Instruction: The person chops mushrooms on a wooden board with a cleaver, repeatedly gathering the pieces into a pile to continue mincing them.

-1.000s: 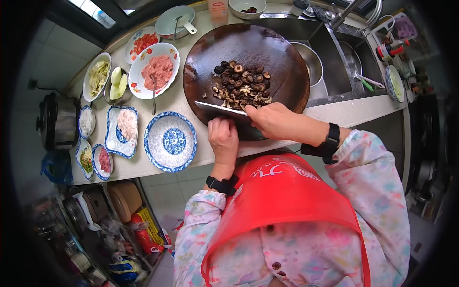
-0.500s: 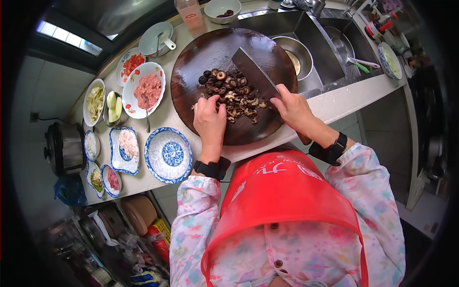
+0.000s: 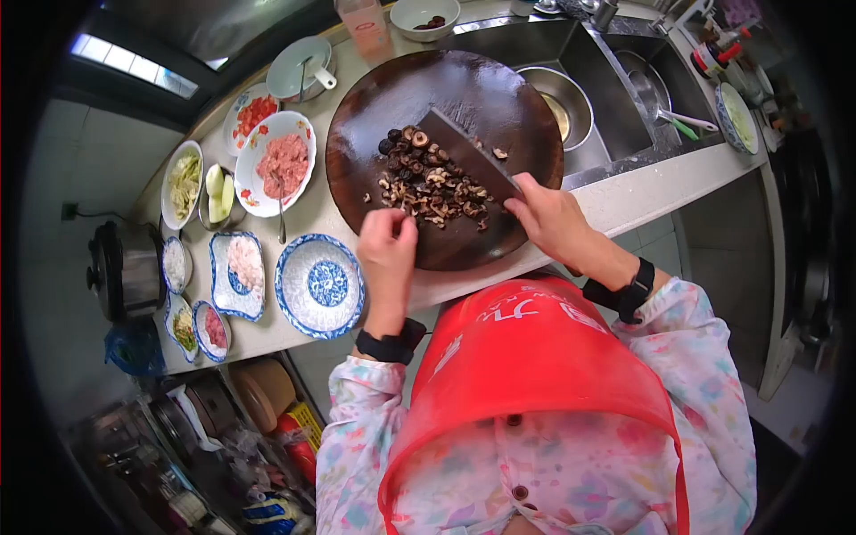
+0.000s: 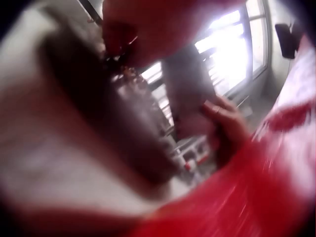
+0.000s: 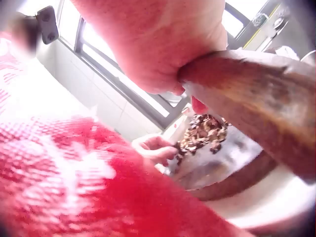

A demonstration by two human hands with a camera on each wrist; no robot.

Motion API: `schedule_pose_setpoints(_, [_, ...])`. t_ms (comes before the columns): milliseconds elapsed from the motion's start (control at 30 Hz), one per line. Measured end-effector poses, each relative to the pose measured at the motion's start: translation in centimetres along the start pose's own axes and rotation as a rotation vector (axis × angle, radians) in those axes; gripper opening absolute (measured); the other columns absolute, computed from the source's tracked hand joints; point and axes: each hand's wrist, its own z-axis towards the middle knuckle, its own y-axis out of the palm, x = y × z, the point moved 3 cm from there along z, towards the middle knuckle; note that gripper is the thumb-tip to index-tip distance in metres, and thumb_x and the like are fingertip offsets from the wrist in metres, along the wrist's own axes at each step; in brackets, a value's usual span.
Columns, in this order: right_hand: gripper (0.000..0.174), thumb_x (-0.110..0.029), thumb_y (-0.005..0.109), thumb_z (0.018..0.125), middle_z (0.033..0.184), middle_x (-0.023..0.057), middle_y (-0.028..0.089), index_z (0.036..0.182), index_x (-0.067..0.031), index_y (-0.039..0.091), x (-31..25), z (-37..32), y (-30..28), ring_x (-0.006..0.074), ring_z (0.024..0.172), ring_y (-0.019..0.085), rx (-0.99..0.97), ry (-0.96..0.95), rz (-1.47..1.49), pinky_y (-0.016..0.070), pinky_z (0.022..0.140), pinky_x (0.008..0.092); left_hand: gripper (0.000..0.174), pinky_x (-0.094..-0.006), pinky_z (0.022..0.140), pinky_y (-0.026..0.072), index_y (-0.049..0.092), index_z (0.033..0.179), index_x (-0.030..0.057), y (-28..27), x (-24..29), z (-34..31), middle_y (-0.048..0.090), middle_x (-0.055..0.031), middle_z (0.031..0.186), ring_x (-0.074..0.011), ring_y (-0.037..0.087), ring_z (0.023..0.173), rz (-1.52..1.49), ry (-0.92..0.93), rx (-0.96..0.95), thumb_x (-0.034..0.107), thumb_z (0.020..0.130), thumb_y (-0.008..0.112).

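A cleaver (image 3: 473, 156) slants over the right side of a heap of mushrooms (image 3: 428, 178), some whole and dark, others chopped. My right hand (image 3: 553, 218) grips its wooden handle (image 5: 256, 98), which shows large in the right wrist view. Under the heap lies a round, dark wooden chopping board (image 3: 383, 98). At the board's near left edge is my left hand (image 3: 388, 250), fingers loosely curled. In the right wrist view, the left hand (image 5: 154, 149) has its fingertips at the edge of the chopped pieces, with a gap between thumb and fingers.
Left of the board are a blue-patterned plate (image 3: 299, 294), a bowl of minced meat (image 3: 283, 159), a plate of diced shrimp-like pieces (image 3: 245, 259) and several smaller dishes. A steel sink (image 3: 606, 98) is behind right. A bowl (image 3: 406, 13) and a clear pink-tinted container (image 3: 364, 31) stand at the back.
The cleaver has swung from the board's near edge up to the heap's right side. My left hand went from beside the blade to the heap, then drew back slightly toward the near edge.
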Motion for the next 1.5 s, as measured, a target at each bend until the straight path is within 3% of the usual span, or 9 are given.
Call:
schedule_pose_setpoints(33, [0.02,-0.017,0.058,0.088,0.077,0.0191,0.063,0.102,-0.0069,0.047,-1.4,-0.3,-0.2,0.0413,0.071,0.061,-0.011,-0.093,0.032,0.0471,0.058,0.0496,0.009,-0.0371,0.068,0.0483,0.063,0.082,0.0016,0.5,-0.1,-1.4,0.062,-0.0112,0.082,-0.029,0.058,0.074,0.076,0.074,0.0,0.003,0.074,0.065])
schedule_pose_setpoints(100, [0.019,-0.017,0.058,0.088,0.077,0.0181,0.062,0.1,-0.0073,0.047,-2.8,-0.5,0.5,0.0405,0.07,0.061,-0.029,-0.192,0.066,0.0473,0.056,0.0488,0.014,-0.0399,0.072,0.0472,0.061,0.087,0.0024,1.1,0.0,-3.1,0.061,-0.0117,0.089,-0.0316,0.056,0.08,0.129,0.234,0.04,-0.001,0.073,0.064])
schedule_pose_setpoints(267, [0.019,-0.011,0.06,0.085,0.08,0.0141,0.061,0.099,-0.0054,0.05,-4.4,-0.3,2.6,0.0355,0.068,0.061,-0.267,-0.371,-0.113,0.0484,0.053,0.0414,0.017,-0.0407,0.073,0.0471,0.064,0.086,0.0032,2.1,-0.1,-4.4,0.061,-0.0127,0.09,-0.0318,0.057,0.083,0.075,0.223,0.212,-0.002,0.07,0.068])
schedule_pose_setpoints(400, [0.02,-0.005,0.058,0.08,0.081,0.0127,0.06,0.098,-0.0034,0.049,-4.9,0.1,2.6,0.0324,0.065,0.062,-0.425,-0.448,-0.329,0.0481,0.05,0.0406,0.018,-0.0419,0.075,0.0482,0.065,0.088,0.0009,2.8,-0.5,-4.6,0.06,-0.0137,0.089,-0.0345,0.057,0.083,0.128,0.228,0.166,-0.002,0.07,0.066])
schedule_pose_setpoints(833, [0.019,-0.009,0.058,0.079,0.08,0.0145,0.063,0.095,-0.0053,0.05,-5.2,2.6,3.5,0.0326,0.066,0.065,-0.361,-0.48,-0.29,0.0507,0.054,0.0433,0.014,-0.0418,0.073,0.0477,0.064,0.084,0.0014,3.1,-0.3,-4.6,0.06,-0.013,0.09,-0.0343,0.055,0.082,0.086,0.202,0.254,-0.001,0.071,0.065])
schedule_pose_setpoints(900, [0.016,-0.016,0.06,0.086,0.078,0.0106,0.061,0.093,-0.0062,0.051,-5.6,1.7,2.6,0.0295,0.063,0.063,-0.386,-0.509,-0.351,0.0472,0.05,0.0404,0.012,-0.0415,0.072,0.0475,0.063,0.082,0.0013,2.9,-0.3,-4.7,0.06,-0.0128,0.092,-0.0339,0.055,0.082,0.089,0.192,0.26,-0.002,0.071,0.065])
schedule_pose_setpoints(1067, [0.02,-0.009,0.059,0.078,0.083,0.014,0.063,0.096,-0.0058,0.051,-6.4,2.0,3.0,0.0331,0.068,0.065,-0.542,-0.469,-0.435,0.0502,0.056,0.0443,0.013,-0.0419,0.072,0.0472,0.063,0.083,0.0016,3.0,-0.5,-4.7,0.058,-0.0125,0.089,-0.034,0.054,0.08,0.127,0.223,0.245,-0.003,0.071,0.063])
schedule_pose_setpoints(1333, [0.017,-0.009,0.062,0.08,0.078,0.0126,0.06,0.09,-0.0044,0.049,-5.4,1.5,2.7,0.031,0.062,0.062,-0.366,-0.529,-0.307,0.0461,0.049,0.0415,0.01,-0.0427,0.071,0.0453,0.062,0.081,0.0021,2.8,-0.2,-4.8,0.058,-0.0138,0.084,-0.0344,0.054,0.079,0.051,0.145,0.264,-0.003,0.073,0.065])
schedule_pose_setpoints(1500, [0.017,-0.013,0.061,0.083,0.076,0.0127,0.061,0.09,-0.0042,0.049,-5.7,2.3,3.2,0.0323,0.062,0.062,-0.508,-0.473,-0.349,0.0463,0.05,0.0422,0.01,-0.0426,0.071,0.0451,0.061,0.081,0.0019,3.1,-0.2,-5.0,0.057,-0.0139,0.084,-0.0343,0.054,0.079,0.047,0.146,0.302,-0.003,0.073,0.065])
